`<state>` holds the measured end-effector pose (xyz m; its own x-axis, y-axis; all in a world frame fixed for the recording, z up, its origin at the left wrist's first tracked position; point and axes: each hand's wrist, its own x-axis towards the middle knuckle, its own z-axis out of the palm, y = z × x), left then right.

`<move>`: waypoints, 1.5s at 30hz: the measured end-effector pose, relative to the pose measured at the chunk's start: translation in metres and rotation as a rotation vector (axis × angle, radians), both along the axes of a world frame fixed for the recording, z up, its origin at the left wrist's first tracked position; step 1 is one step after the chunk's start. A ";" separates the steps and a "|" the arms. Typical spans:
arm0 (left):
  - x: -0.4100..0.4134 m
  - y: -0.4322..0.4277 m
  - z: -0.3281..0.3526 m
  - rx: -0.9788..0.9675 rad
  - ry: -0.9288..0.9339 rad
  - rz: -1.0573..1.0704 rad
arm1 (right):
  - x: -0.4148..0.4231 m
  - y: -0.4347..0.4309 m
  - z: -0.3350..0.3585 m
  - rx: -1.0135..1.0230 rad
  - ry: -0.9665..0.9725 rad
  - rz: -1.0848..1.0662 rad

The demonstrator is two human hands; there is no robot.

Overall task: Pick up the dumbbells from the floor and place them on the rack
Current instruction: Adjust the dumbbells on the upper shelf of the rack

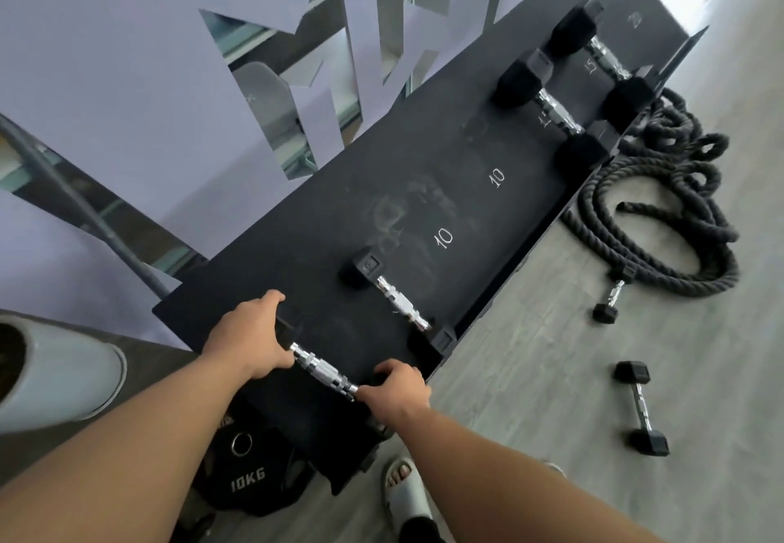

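A black rack shelf [348, 211] painted with white weight numbers runs from near left to far right. At its near end lies a dumbbell with a chrome handle [324, 370]. My left hand [248, 337] grips its far black head and my right hand [396, 385] grips its near head. A second small dumbbell [401, 303] rests on the shelf just beyond. Two larger dumbbells [555, 112] [604, 54] sit at the far end. On the grey floor to the right lie a dumbbell [641, 407] and a smaller one [611, 298].
A coiled black battle rope [662, 203] lies on the floor beside the rack's far end. A 10KG plate [248, 477] leans under the rack's near end. A grey rounded object [55, 373] sits at left. My sandalled foot [405, 487] stands below.
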<state>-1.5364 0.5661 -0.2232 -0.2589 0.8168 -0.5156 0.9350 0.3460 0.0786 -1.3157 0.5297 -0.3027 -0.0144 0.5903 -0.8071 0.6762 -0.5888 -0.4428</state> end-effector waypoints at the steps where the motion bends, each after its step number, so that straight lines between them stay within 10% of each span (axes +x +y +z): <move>1: 0.002 0.005 0.008 -0.003 0.008 -0.009 | 0.002 0.004 0.008 0.003 0.003 -0.003; 12: 0.075 0.127 0.091 0.124 0.050 -0.110 | 0.066 0.117 0.078 0.194 0.009 -0.035; 23: 0.169 0.243 0.018 0.174 0.018 -0.110 | 0.159 0.235 0.017 0.137 -0.059 0.000; 45: 0.171 0.261 0.011 0.070 -0.062 -0.223 | 0.179 0.262 0.018 0.210 -0.288 0.397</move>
